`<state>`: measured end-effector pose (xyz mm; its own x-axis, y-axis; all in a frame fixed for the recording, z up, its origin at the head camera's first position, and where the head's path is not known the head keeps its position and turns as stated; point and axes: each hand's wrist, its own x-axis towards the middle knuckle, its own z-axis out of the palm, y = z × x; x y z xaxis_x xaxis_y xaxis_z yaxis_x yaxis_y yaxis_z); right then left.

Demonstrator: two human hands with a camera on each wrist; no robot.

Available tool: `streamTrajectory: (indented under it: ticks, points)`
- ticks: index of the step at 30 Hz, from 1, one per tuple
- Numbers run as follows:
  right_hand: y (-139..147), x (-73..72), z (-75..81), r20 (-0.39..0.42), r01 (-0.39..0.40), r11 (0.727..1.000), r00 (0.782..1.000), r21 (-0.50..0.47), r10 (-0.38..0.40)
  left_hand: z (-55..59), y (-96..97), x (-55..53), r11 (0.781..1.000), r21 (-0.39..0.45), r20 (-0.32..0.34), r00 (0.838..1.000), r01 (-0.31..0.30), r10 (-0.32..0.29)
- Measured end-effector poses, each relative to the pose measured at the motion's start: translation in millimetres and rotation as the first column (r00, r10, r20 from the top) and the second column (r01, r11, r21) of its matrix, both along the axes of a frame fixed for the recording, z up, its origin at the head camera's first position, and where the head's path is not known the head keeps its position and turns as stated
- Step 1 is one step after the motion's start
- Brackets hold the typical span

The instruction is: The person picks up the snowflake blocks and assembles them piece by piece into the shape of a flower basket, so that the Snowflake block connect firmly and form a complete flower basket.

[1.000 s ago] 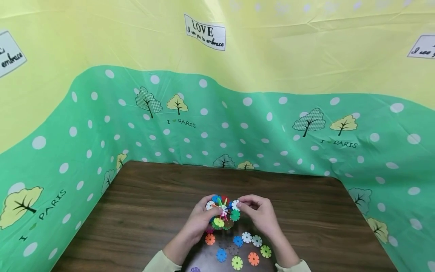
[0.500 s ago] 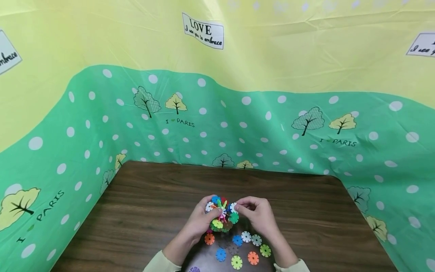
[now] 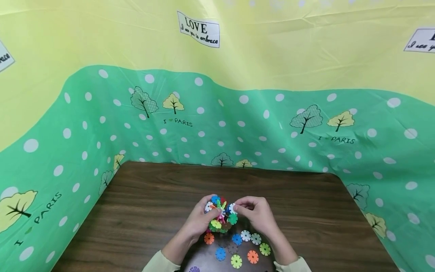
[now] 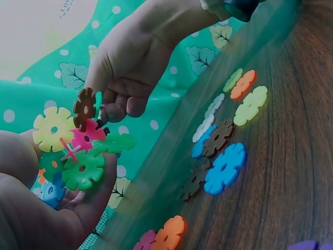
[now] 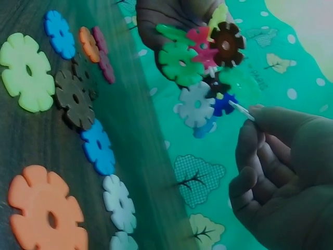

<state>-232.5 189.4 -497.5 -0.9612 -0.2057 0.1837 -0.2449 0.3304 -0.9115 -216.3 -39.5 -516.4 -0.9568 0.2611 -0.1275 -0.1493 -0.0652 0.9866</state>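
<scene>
Above the table my left hand point(image 3: 198, 219) holds a cluster of interlocking snowflake discs point(image 3: 232, 218), its thumb lying across the near side. Green, yellow, pink, brown, white and blue pieces join at several angles, with green discs point(image 4: 83, 169) near the left palm in the left wrist view. My right hand point(image 3: 259, 214) pinches a white snowflake disc point(image 3: 232, 207) between thumb and index finger, at the cluster's right side. Seen edge-on in the right wrist view, that white disc point(image 5: 242, 111) meets a dark blue disc point(image 5: 224, 104). Whether their slots are fully joined I cannot tell.
Loose snowflake discs lie on the dark wooden table point(image 3: 153, 196) below the hands, among them an orange disc point(image 3: 253, 257), a blue disc point(image 3: 220, 254) and a yellow-green disc point(image 3: 236, 261). A green and yellow printed cloth point(image 3: 204, 151) hangs behind the table.
The head view has shifted slightly. Both hands keep nearly the same place, the left gripping the cluster and the right pinching the white snowflake disc at its right side.
</scene>
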Motion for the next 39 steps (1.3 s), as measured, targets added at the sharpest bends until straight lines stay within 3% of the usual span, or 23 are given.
streamTrajectory:
  ticks: [9, 13, 16, 20, 24, 29, 35, 39]
  points:
    - [-8.7, 1.7, -5.9, 0.062, 0.107, 0.992, 0.993, -0.065, -0.103, 1.7, 1.4, -0.5, 0.997, -0.031, -0.006, 0.997, -0.071, 0.071]
    - [-8.7, 3.0, -4.4, 0.133, 0.15, 0.981, 0.982, -0.121, -0.134, 1.0, 2.3, -2.0, 0.989, 0.063, 0.106, 0.986, -0.132, 0.125]
    - [-9.0, 4.3, -2.6, 0.17, 0.166, 0.972, 0.976, -0.166, -0.137, 0.6, 1.7, -3.1, 0.969, 0.173, 0.174, 0.974, -0.174, 0.144]
    - [-10.6, 4.9, 0.9, 0.201, 0.183, 0.962, 0.969, -0.203, -0.142, 0.8, 2.4, -3.3, 0.945, 0.273, 0.185, 0.973, -0.183, 0.135]
    - [-12.8, 3.6, 1.8, 0.217, 0.195, 0.957, 0.965, -0.215, -0.147, 0.9, 5.2, -2.2, 0.947, 0.282, 0.15, 0.982, -0.152, 0.112]
    - [-16.2, 4.5, 3.8, 0.222, 0.166, 0.965, 0.968, -0.203, -0.12, 0.2, 6.9, 0.5, 0.956, 0.253, 0.123, 0.985, -0.147, 0.119]
    - [-11.3, 6.6, 8.6, 0.206, 0.069, 0.987, 0.978, -0.142, -0.039, 0.5, 6.3, -0.9, 0.927, 0.319, 0.174, 0.974, -0.195, 0.145]
    - [0.2, 7.1, 8.7, 0.126, -0.017, 0.999, 0.992, -0.052, 0.023, 3.0, 3.0, -3.2, 0.916, 0.335, 0.191, 0.968, -0.219, 0.161]
